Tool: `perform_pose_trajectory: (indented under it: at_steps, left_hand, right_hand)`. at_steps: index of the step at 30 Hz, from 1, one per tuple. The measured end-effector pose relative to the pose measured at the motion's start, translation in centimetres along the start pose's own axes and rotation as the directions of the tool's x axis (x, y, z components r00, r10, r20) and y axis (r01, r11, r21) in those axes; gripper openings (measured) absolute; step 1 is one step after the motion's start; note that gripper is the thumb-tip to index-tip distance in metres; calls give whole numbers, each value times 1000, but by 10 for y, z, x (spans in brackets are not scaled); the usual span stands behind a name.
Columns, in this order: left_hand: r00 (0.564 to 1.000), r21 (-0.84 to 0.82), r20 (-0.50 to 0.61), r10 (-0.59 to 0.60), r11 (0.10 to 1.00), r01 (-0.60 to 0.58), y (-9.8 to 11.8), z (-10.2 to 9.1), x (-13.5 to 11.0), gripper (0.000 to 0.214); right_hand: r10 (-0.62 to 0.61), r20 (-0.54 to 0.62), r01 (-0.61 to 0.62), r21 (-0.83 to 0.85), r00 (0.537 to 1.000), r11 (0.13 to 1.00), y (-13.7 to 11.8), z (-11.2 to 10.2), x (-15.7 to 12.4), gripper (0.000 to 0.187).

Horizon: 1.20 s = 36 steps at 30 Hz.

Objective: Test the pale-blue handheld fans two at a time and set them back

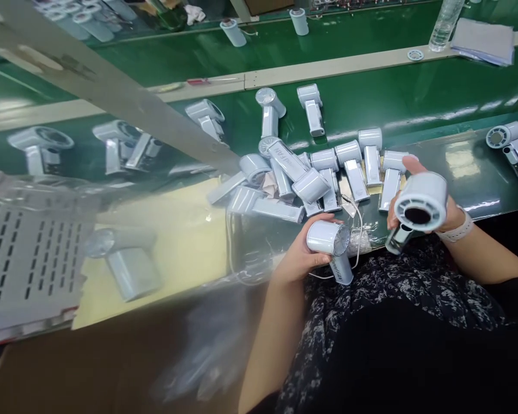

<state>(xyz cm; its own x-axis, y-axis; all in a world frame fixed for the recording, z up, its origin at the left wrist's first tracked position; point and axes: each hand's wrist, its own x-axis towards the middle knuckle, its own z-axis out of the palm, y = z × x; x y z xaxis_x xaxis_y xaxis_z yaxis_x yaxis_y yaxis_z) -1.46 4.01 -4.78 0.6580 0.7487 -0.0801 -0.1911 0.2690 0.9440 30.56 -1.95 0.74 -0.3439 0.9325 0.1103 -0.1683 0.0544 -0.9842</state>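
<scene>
My left hand (pixel 300 256) is wrapped round a small pale-blue handheld fan (pixel 330 241), held just above my lap at the near edge of the green bench (pixel 414 98). My right hand (pixel 435 213) grips a second pale-blue fan (pixel 419 202), its round open end facing the camera and its handle pointing down-left. A thin white cable (pixel 357 241) loops between the two hands. Just beyond them lies a heap of several identical fans (pixel 315 172).
More fans lie along the bench: one at the far right (pixel 511 146), others at the left behind a clear plastic sheet (pixel 38 146). A water bottle (pixel 444 23) and a stack of paper (pixel 483 40) stand at the back right. A grey slotted tray (pixel 26 259) sits at the left.
</scene>
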Motion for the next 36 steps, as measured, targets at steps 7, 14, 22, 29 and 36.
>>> perform_pose_trajectory:
  at_steps: [7, 14, 22, 29, 36]
  left_hand:
    - [1000, 8, -29, -3, 1000, 4, 2, -4, -3, 84]
    - [996, -8, -68, -56, 998, 55, 2, -2, -2, 90]
    - [903, 352, -14, 429, 848, -398, 40, 63, -5, 71]
    - [507, 675, 137, 851, 295, -677, 34, 115, 47, 94]
    - [835, 483, 286, 470, 682, -549, 59, 106, 79, 102]
  right_hand:
    - [255, -3, -132, 849, 967, 511, 7, 56, 10, 57]
    - [480, -81, -149, 894, 873, 422, 4, 59, 11, 55]
    - [224, -249, -171, 220, 942, 961, 20, 47, -2, 101]
    - [32, 71, -33, 16, 997, 999, 16, 38, -18, 140]
    - [192, -108, -155, 283, 975, 946, 9, 33, -17, 97]
